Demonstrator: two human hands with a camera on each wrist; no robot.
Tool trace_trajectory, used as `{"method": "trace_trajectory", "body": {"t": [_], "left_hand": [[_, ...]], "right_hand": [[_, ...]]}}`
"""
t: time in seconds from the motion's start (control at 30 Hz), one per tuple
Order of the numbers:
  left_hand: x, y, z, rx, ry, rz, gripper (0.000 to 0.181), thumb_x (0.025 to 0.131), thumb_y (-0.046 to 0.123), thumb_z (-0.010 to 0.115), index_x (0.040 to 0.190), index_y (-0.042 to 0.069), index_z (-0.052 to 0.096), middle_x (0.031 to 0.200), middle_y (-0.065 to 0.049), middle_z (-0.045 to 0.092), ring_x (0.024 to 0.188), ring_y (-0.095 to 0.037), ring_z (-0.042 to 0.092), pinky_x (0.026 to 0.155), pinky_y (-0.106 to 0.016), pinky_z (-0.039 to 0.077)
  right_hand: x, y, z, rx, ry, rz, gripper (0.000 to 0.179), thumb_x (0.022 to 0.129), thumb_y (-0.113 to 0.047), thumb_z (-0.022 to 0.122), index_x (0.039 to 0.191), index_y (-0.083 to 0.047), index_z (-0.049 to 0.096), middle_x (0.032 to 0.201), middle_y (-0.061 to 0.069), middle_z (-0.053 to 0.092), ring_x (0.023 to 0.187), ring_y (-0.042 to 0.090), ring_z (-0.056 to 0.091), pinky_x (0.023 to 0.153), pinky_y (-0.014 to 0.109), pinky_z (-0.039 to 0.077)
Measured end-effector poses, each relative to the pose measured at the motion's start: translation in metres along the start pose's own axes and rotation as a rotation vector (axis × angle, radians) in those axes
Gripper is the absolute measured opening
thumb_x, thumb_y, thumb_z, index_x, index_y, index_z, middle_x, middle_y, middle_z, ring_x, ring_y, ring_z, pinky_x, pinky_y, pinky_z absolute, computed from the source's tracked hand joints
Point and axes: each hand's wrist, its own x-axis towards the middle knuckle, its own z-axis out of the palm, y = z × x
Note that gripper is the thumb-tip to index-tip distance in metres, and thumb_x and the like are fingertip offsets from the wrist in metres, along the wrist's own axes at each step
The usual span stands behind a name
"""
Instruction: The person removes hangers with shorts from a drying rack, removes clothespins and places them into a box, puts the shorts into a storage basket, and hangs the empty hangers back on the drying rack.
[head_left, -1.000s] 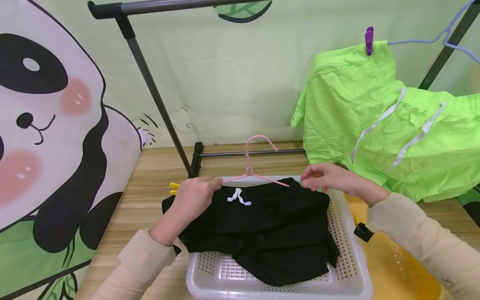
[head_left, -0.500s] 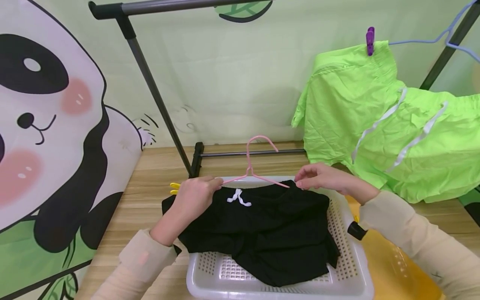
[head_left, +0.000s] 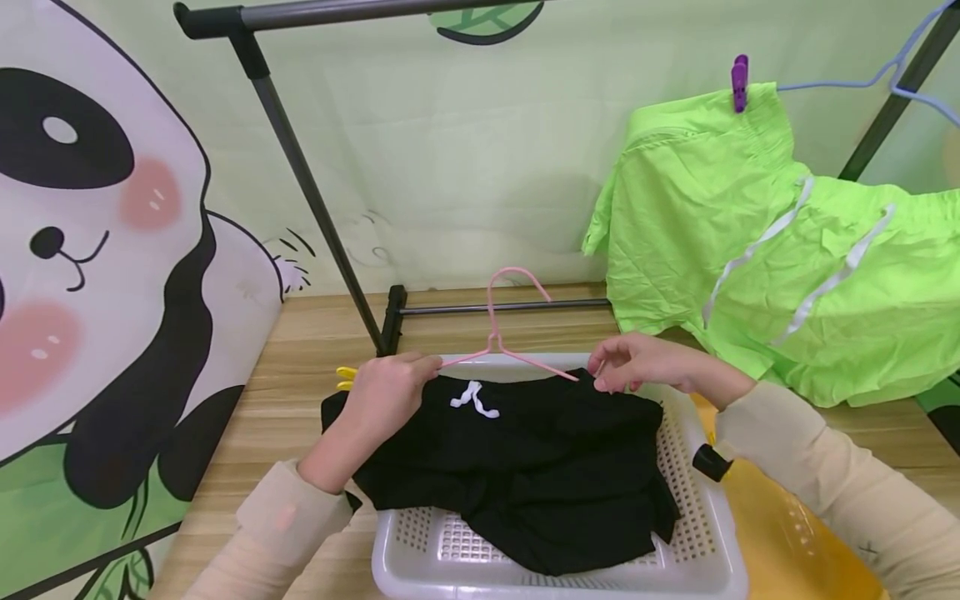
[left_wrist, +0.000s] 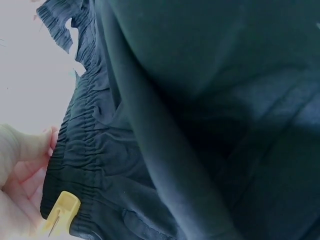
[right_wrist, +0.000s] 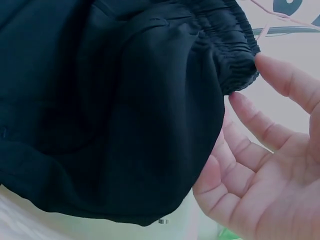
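Black shorts [head_left: 517, 467] with a white drawstring [head_left: 474, 400] hang in front of a pink hanger [head_left: 517, 350], over a white basket. My left hand [head_left: 390, 387] grips the left part of the waistband at the hanger's left arm, and a yellow clothespin [left_wrist: 65, 210] is clipped on the waistband below that hand in the left wrist view. At the right end of the waistband, my right hand [head_left: 648, 362] pinches the gathered edge between thumb [right_wrist: 285, 77] and forefinger. Close by, the hanger's right tip lies against the black fabric. The hanger's left end is hidden behind my left hand.
The white perforated basket [head_left: 420, 575] stands on the wooden surface [head_left: 315, 333]. A dark metal rack [head_left: 315, 200] rises behind. To the right, bright green shorts [head_left: 697, 217] hang from a blue hanger [head_left: 847, 83] with a purple clothespin [head_left: 739, 83], above a yellow item [head_left: 795, 533].
My right hand has moved a little left along the waistband, toward the hanger's tip, and its fingers have closed on the edge. The hanger's right tip sits slightly lower. My left hand keeps its hold.
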Motion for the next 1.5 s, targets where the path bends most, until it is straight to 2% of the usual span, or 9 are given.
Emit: {"method": "trace_trajectory", "body": {"t": [0.2, 0.6, 0.9, 1.07, 1.33, 1.5], "left_hand": [[0.0, 0.0, 0.0, 0.002, -0.005, -0.015, 0.006, 0.075, 0.004, 0.067, 0.077, 0.01, 0.067, 0.052, 0.0, 0.05, 0.043, -0.01, 0.04, 0.039, -0.018, 0.025], [0.001, 0.002, 0.001, -0.005, -0.008, -0.052, 0.008, 0.076, 0.005, 0.066, 0.081, 0.01, 0.069, 0.059, -0.002, 0.06, 0.046, -0.012, 0.047, 0.04, -0.019, 0.029], [0.003, 0.005, 0.002, -0.028, -0.008, -0.045, 0.009, 0.076, 0.005, 0.066, 0.083, 0.01, 0.07, 0.063, -0.002, 0.064, 0.049, -0.012, 0.052, 0.042, -0.018, 0.033], [0.004, 0.006, 0.003, -0.032, 0.004, -0.033, 0.01, 0.076, 0.006, 0.066, 0.085, 0.01, 0.07, 0.066, -0.002, 0.065, 0.052, -0.013, 0.056, 0.044, -0.021, 0.038], [0.005, 0.008, 0.005, -0.022, -0.002, -0.005, 0.009, 0.078, 0.01, 0.066, 0.086, 0.01, 0.069, 0.07, -0.001, 0.065, 0.056, -0.014, 0.058, 0.048, -0.024, 0.044], [0.003, 0.005, 0.004, -0.043, 0.051, 0.039, 0.011, 0.078, 0.012, 0.066, 0.088, 0.01, 0.068, 0.075, 0.0, 0.066, 0.066, -0.014, 0.06, 0.056, -0.027, 0.048]], "right_hand": [[-0.001, 0.0, 0.0, 0.037, -0.039, 0.016, 0.036, 0.079, -0.019, 0.061, 0.105, 0.003, 0.05, 0.076, 0.001, 0.058, 0.066, 0.014, 0.051, 0.059, 0.027, 0.041], [-0.008, -0.007, 0.002, 0.035, -0.087, -0.002, 0.041, 0.079, -0.018, 0.063, 0.109, 0.005, 0.046, 0.07, -0.001, 0.054, 0.055, 0.009, 0.045, 0.048, 0.023, 0.036], [-0.012, -0.007, 0.003, 0.014, -0.131, -0.106, 0.034, 0.078, -0.011, 0.063, 0.103, 0.007, 0.049, 0.063, -0.004, 0.05, 0.05, 0.006, 0.043, 0.047, 0.021, 0.036], [-0.014, -0.006, 0.003, 0.028, -0.169, -0.159, 0.026, 0.079, -0.007, 0.062, 0.099, 0.006, 0.053, 0.065, -0.005, 0.05, 0.052, 0.006, 0.044, 0.047, 0.02, 0.038], [-0.019, -0.007, 0.002, 0.044, -0.215, -0.233, 0.025, 0.08, -0.006, 0.059, 0.1, 0.008, 0.052, 0.07, -0.007, 0.051, 0.059, 0.006, 0.046, 0.054, 0.021, 0.041], [-0.022, -0.006, 0.0, 0.052, -0.214, -0.269, 0.024, 0.081, -0.004, 0.058, 0.101, 0.007, 0.052, 0.073, -0.007, 0.053, 0.066, 0.007, 0.047, 0.061, 0.022, 0.043]]}}
